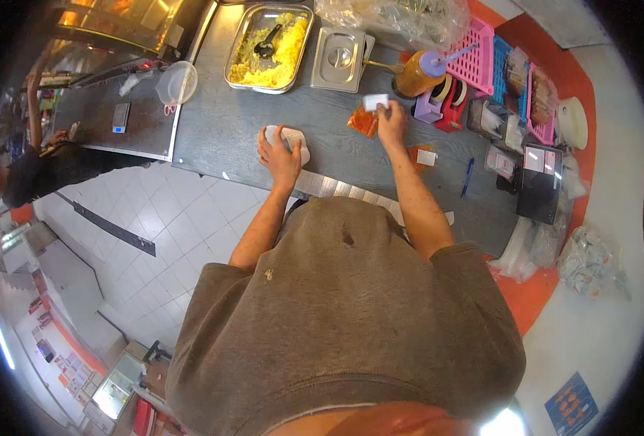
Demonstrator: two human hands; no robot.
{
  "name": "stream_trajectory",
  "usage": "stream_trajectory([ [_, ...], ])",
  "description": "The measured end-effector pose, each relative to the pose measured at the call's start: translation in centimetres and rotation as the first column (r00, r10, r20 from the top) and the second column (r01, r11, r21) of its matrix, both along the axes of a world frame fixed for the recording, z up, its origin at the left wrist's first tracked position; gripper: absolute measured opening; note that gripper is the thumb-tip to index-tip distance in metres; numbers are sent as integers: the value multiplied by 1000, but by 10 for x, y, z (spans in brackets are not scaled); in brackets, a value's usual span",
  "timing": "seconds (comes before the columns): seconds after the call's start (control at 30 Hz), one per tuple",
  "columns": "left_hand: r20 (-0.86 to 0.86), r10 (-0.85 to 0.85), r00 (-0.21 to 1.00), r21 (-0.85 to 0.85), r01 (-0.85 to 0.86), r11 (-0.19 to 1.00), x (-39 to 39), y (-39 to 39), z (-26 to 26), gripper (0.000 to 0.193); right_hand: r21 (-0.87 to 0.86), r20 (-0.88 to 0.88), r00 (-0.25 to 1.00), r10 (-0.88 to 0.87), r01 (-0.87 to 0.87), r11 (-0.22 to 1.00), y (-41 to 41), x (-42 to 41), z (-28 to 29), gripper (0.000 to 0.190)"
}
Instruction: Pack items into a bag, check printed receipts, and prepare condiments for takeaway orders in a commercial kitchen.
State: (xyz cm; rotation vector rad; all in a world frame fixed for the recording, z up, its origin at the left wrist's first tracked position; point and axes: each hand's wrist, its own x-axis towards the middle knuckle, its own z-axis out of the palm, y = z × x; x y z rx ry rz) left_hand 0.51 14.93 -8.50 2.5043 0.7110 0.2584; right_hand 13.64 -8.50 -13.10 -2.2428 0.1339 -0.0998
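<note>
My left hand (283, 158) is curled over a white lidded food container (301, 143) near the counter's front edge. With thumb and fingers my right hand (392, 124) grips a small clear bag of orange-red food (362, 121), which has a white label (375, 102) at its top. Another small bag with a white label (426, 157) lies beside my right forearm. A strip of labels (344, 188) runs along the counter edge, close to my body. To the right, a blue pen (468, 177) rests on the counter.
A glass tray of yellow food (286, 54) with a black spoon, steel lids (337, 60), a squeeze bottle (417, 73) and tape dispensers (449, 103) stand at the back. Baskets (477, 60) and a black box (540, 185) line the right. A co-worker's arm (34, 109) reaches in at left, near a scale (121, 117).
</note>
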Motion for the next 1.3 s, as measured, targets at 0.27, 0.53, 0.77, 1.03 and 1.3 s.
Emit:
stream_trajectory([
  [0.27,-86,-324,942,98,331,938,27,-27,27,53,-197,0,998,69,-67,978,-8,-2,-4,51],
  [0.53,-148,-495,856,-82,488,869,49,-25,6,49,525,-84,930,357,-263,810,-3,-20,65,49],
  [0.77,363,-664,654,-374,755,539,78,-22,56,46,671,-63,821,567,-386,633,-15,-31,150,48],
  [1.03,341,-844,415,-777,629,-4,91,-5,62,56,697,-158,818,553,-304,649,-28,-27,183,50],
  [1.3,153,-960,235,-79,971,225,99,-22,106,33,642,-212,780,589,-344,685,-32,-30,214,46],
])
